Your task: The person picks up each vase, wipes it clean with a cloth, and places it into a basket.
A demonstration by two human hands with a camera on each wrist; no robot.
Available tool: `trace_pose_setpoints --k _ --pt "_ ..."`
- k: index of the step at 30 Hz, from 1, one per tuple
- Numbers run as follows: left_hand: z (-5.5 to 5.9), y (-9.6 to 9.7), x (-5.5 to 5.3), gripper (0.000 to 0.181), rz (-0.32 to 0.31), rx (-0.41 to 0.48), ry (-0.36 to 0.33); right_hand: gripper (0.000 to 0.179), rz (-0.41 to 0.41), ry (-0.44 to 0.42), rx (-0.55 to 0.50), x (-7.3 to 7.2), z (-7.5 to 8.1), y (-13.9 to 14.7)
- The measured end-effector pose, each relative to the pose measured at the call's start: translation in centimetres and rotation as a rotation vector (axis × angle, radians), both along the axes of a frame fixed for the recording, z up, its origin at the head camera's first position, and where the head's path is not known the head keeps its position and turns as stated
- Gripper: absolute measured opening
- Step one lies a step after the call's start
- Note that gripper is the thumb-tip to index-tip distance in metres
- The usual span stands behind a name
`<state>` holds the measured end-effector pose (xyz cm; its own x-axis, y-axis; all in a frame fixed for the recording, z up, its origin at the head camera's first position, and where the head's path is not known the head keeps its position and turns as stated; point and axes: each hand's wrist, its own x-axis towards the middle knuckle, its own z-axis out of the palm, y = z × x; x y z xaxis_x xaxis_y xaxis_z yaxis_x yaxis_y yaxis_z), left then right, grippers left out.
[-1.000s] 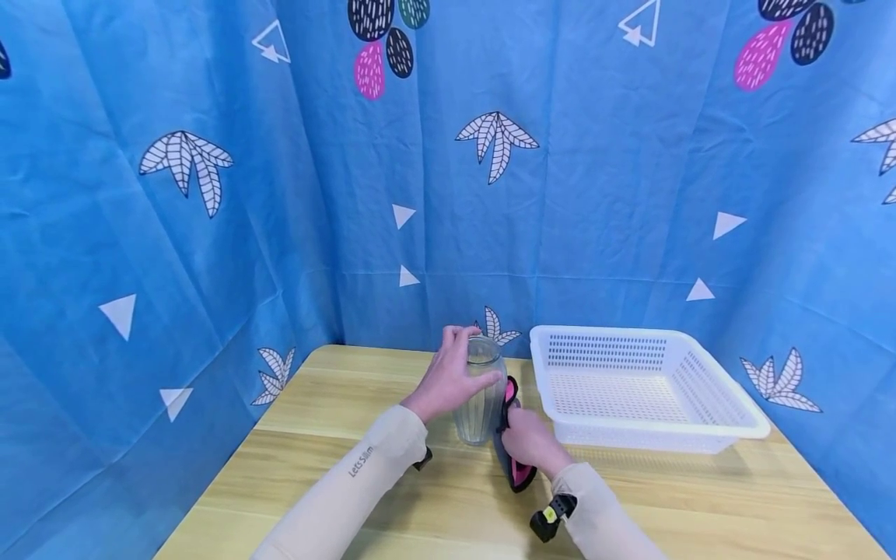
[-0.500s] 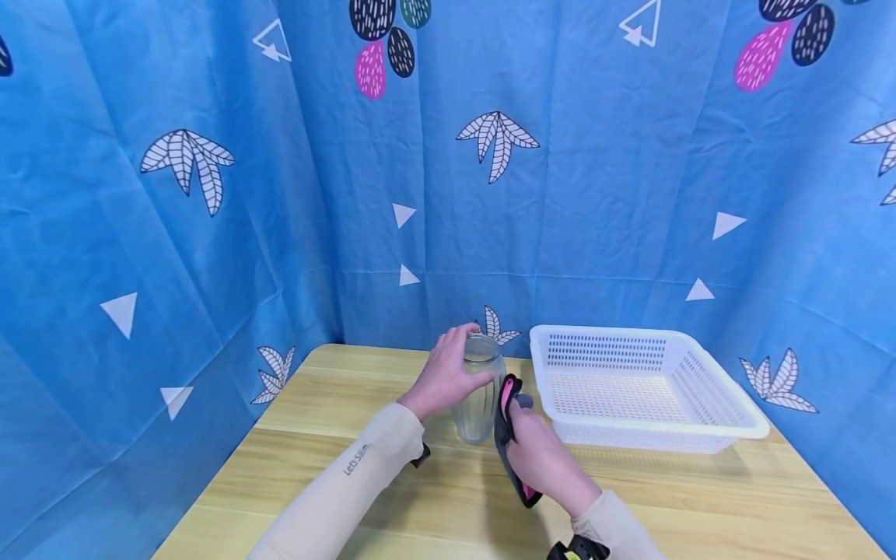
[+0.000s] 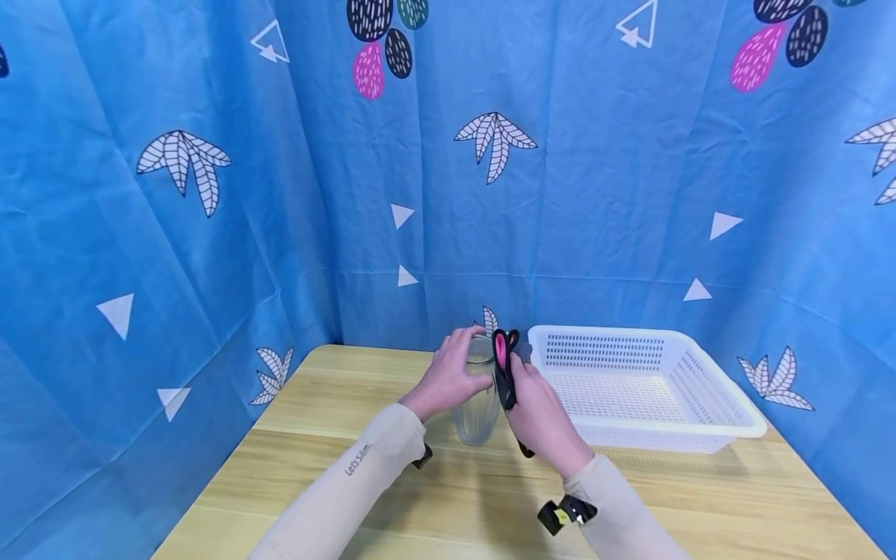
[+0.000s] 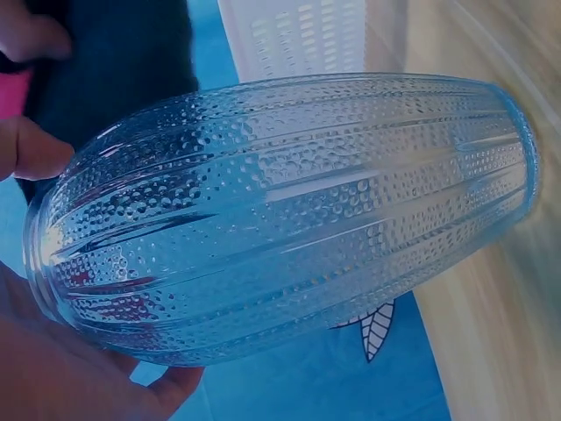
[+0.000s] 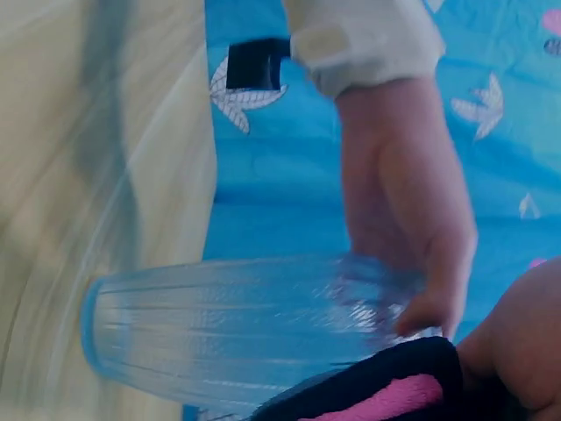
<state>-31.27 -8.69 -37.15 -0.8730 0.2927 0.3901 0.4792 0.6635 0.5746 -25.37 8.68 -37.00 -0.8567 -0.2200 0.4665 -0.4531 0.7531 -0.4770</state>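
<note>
A clear ribbed glass vase point(image 3: 474, 424) stands upright on the table, its sides dimpled in the left wrist view. My left hand point(image 3: 448, 379) grips it near the rim, thumb on the near side and fingers round the far side. In my right hand point(image 3: 544, 420) is a folded, soft, dark piece point(image 3: 502, 372) with black edging and a pink inside; its exact kind cannot be told. It is raised close beside the vase's mouth, overlapping the glass in the head view. In the right wrist view, the pink lining point(image 5: 386, 402) shows below the vase point(image 5: 219, 324).
A white perforated plastic basket point(image 3: 654, 426) stands on the wooden table point(image 3: 336, 389), right of the vase. Blue patterned curtain point(image 3: 476, 233) hangs behind the table and along both sides. Each wrist carries a small black camera.
My right hand has lifted the dark piece from beside the vase's lower side up to the height of its mouth. My left hand stays on the vase, nearly unmoved.
</note>
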Motion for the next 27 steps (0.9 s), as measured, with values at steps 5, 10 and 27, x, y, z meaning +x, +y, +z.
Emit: trace_pose_setpoints --k 5,10,27 --pt "0.0 0.1 0.1 0.081 0.01 0.013 0.002 0.044 -0.014 -0.063 -0.02 -2.1 -1.2 -0.2" --pt "0.0 0.1 0.2 0.079 0.012 0.014 0.009 0.029 0.005 -0.191 -0.089 -3.2 -3.2 -0.2" --pt "-0.5 -0.1 0.2 0.08 0.114 -0.02 0.032 0.037 0.104 -0.428 -0.005 -0.7 -5.9 0.5"
